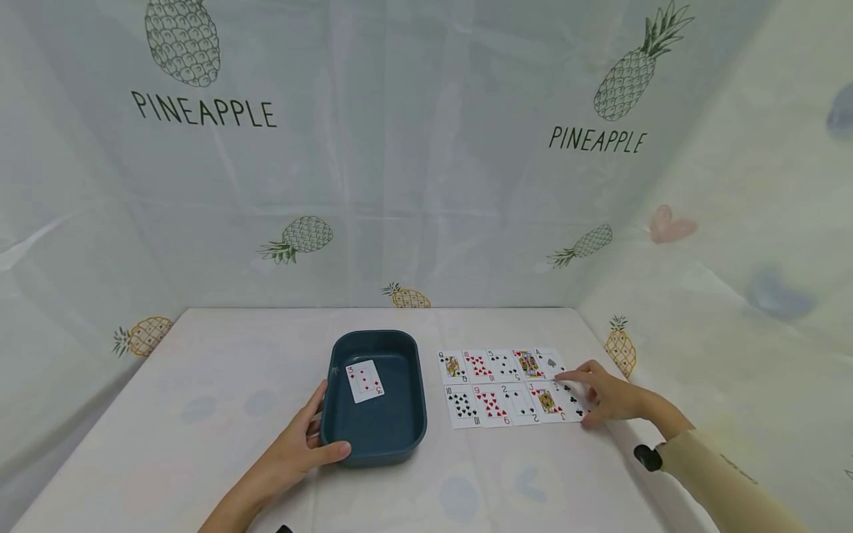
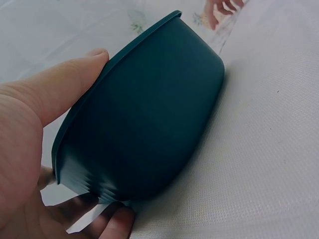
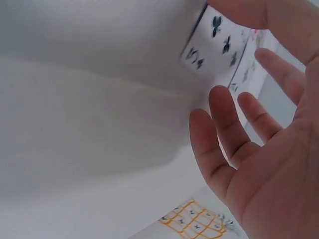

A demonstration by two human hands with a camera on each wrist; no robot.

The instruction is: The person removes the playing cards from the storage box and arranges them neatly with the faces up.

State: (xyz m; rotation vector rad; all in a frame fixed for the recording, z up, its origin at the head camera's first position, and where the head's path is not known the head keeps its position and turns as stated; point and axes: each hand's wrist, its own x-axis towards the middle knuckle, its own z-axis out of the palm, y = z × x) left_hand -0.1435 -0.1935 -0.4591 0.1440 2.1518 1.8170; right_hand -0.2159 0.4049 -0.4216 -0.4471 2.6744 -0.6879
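My left hand [image 1: 293,448] grips the left side of a dark teal tray [image 1: 393,433], thumb on its rim, other fingers against the outer wall, as the left wrist view also shows. A diamond playing card [image 1: 364,381] lies face up inside. To the right, two rows of face-up cards lie edge to edge. My right hand [image 1: 609,396] is over the right end of the lower row. Its thumb meets the edge of a five of clubs [image 3: 219,47], while the index finger reaches toward the ace of spades [image 1: 550,360]. The remaining fingers are spread loosely.
The upper row includes a ten of hearts [image 1: 477,366]; the lower holds a ten of spades [image 1: 463,406], nine of hearts [image 1: 492,405] and jack [image 1: 546,401]. A pineapple-print sheet [image 1: 426,170] hangs behind the white tabletop [image 1: 253,355]. Another sheet [image 1: 753,244] borders the right side.
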